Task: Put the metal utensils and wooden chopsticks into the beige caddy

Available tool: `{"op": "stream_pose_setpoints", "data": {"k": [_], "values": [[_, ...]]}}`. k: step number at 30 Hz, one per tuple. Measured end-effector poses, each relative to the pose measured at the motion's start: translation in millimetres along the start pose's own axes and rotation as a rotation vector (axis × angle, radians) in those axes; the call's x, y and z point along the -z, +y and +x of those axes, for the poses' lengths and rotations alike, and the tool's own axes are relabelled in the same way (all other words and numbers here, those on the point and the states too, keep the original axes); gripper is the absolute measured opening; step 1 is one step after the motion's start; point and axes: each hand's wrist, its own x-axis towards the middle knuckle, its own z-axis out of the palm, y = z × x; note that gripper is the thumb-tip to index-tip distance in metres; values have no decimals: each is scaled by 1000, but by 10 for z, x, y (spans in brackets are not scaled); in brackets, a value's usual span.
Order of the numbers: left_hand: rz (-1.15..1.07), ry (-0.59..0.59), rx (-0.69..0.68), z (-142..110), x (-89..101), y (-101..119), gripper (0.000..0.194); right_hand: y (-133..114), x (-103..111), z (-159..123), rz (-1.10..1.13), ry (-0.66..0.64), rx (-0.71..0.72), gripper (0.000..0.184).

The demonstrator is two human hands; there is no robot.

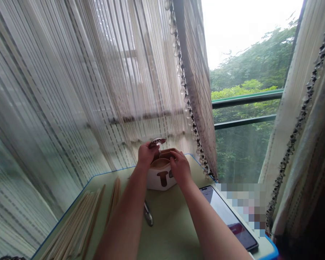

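Observation:
A white utensil holder (155, 183) with a brown inside and brown cut-outs stands near the far edge of the table. My left hand (146, 154), at its left side, is closed on a metal spoon (159, 141) with a round head that seems to have holes. The spoon's head is up, and its handle points down into the holder. On the holder's right side, my right hand (181, 165) grips the rim with curled fingers. Another metal spoon (148, 214) lies on the table by my left forearm.
Many chopsticks (73, 220) lie spread at the left of the table (168, 231), and a smaller bunch of chopsticks (115, 196) lies beside my left forearm. A phone or tablet (233, 220) rests along the right edge. Curtains (70, 72) hang close behind the table.

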Motion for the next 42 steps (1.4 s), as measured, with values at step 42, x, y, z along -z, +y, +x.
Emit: {"op": "stream_pose_setpoints", "data": {"k": [42], "values": [[-122,521,-42,-676,1184,1247,49,-461,92,-295,52,-102,496,29]]}}
